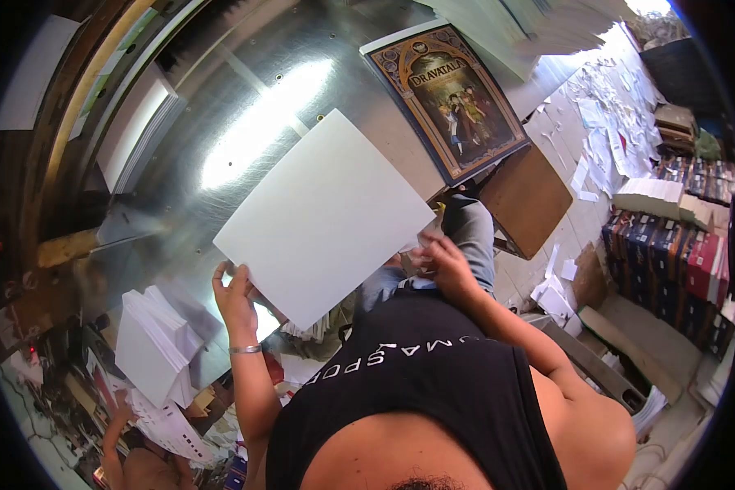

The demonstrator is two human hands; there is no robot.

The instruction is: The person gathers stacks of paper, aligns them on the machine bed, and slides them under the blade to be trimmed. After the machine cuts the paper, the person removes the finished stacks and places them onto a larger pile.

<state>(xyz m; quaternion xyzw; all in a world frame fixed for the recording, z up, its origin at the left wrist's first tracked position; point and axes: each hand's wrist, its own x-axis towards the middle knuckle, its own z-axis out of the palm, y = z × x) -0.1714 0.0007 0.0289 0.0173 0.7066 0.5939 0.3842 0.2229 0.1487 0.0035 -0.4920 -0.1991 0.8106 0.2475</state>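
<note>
A plain white sheet or stack of paper (327, 216) lies tilted across the near edge of a shiny metal table, over my lap. My left hand (237, 300), with a metal bangle at the wrist, grips its lower left edge, thumb near the top face. Just off the paper's right corner is my right hand (447, 263), fingers loosely bent and apart, slightly blurred, with nothing clear in them. How thick the paper is cannot be seen. Beyond it, a dark illustrated cover reading "Dravatala" (449, 102) lies on top at the table's right end.
A wooden stool (527, 200) stands at the right. Paper scraps (604, 122) litter the floor, near stacked books (661, 253). White paper bundles (151, 343) sit at left. Another person's arm (114, 433) reaches over printed sheets (171, 433) at lower left.
</note>
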